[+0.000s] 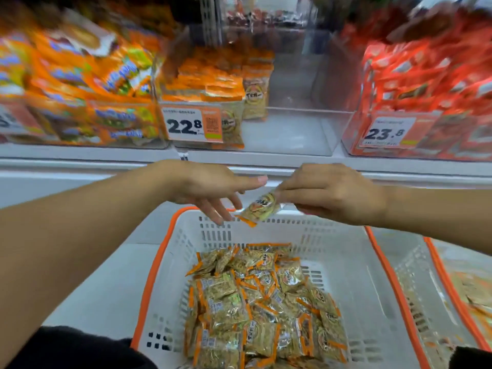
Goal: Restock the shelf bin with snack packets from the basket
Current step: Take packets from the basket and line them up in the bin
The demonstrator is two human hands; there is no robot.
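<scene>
Reaching in from the left, left hand is over the far rim of the basket, fingers straight and spread, holding nothing, fingertips just beside the held packet. Right hand comes in from the right, thumb and fingers pinching the top edge of that one small snack packet; it hangs tilted, lower end toward the left, above the basket's far wall. Basket is white mesh with orange rim, below both hands, with a pile of loose packets of the same kind heaped on its floor. Second basket to the right, partly cut off, contents blurred.

Shelf behind, left to right: orange snack bags, blurred; clear shelf bin with a 22.8 price tag, packets stacked upright only in its left part; red packets in a bin with a 23.8 price tag.
</scene>
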